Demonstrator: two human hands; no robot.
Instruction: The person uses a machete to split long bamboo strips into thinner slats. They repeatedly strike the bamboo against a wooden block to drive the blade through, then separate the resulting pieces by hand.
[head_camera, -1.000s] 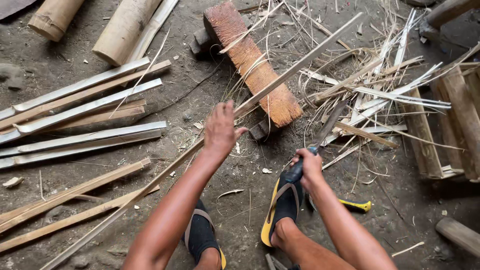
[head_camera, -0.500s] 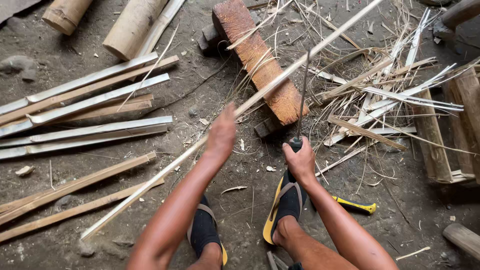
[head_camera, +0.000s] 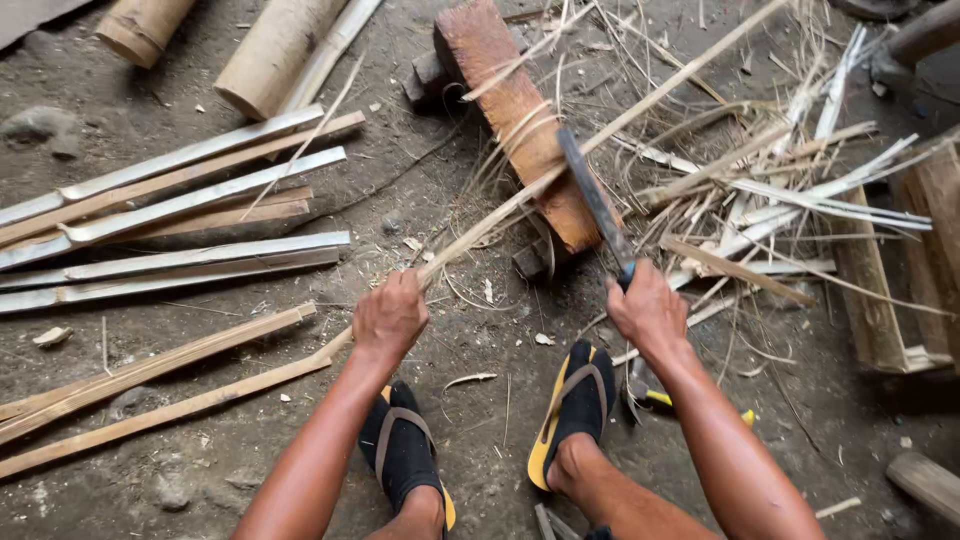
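The left hand is gripping a long bamboo strip, fingers wrapped round it near its lower third – the strip is running diagonally from bottom left up to the top right, lying across the wooden block. The right hand is clenching the handle of a dark-bladed knife, blade pointing up and left, its edge sitting against the strip right over the block. Both feet are resting on the dirt floor in black sandals w/ yellow soles: left sandal under the left forearm, right sandal just beside the right wrist. A yellow-handled tool is lying on the ground by the right foot, partly hidden by the arm. To the left, split bamboo slats are lying in a rough row, and two more long strips are lying lower down. Top left, round bamboo sections are lying side by side. To the right – a tangle of thin shavings and offcuts is spreading beside the block, w/ a wooden frame at the far right edge.
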